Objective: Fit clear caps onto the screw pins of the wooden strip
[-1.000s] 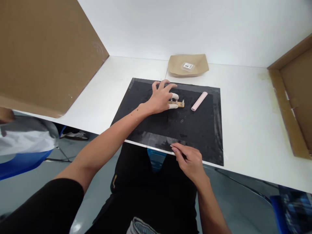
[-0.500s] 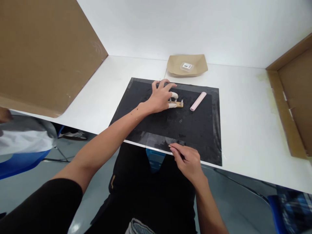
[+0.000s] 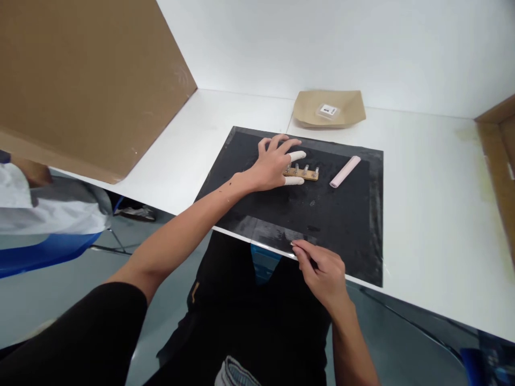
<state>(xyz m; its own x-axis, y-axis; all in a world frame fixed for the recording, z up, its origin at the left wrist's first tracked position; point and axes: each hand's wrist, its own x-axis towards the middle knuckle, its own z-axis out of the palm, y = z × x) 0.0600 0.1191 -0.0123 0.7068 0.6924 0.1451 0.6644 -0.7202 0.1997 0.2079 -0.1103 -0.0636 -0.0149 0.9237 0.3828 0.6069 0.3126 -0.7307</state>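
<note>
From the head camera, the black mat [image 3: 281, 209] lies flat on the white surface [image 3: 422, 214] and serves as the landmark. Near the mat's far edge the left hand [image 3: 273, 166] rests with its fingers spread, two of them in white finger cots [image 3: 296, 155], laid along either side of a small tan strip [image 3: 303, 172] studded with a row of upright metal pins; the fingers bracket its left end, apparently to keep the light piece from sliding on the mat. Just to the right of the strip, also on the mat, lies a pink cylinder [image 3: 345, 171], slanted and apart from the strip. At the mat's near edge the right hand [image 3: 322, 265] has its thumb and forefinger pressed together in a fine pinch, the tips touching the edge; whatever they hold is too small to make out. Beyond the mat's far edge sits a brown paper tray [image 3: 350, 102] with a small clear packet [image 3: 329, 111] in it. To the mat's left a large cardboard panel [image 3: 88, 80] stands tilted, screening off that side. Further left a blue chair [image 3: 40, 252] with pale clothing shows.
</note>
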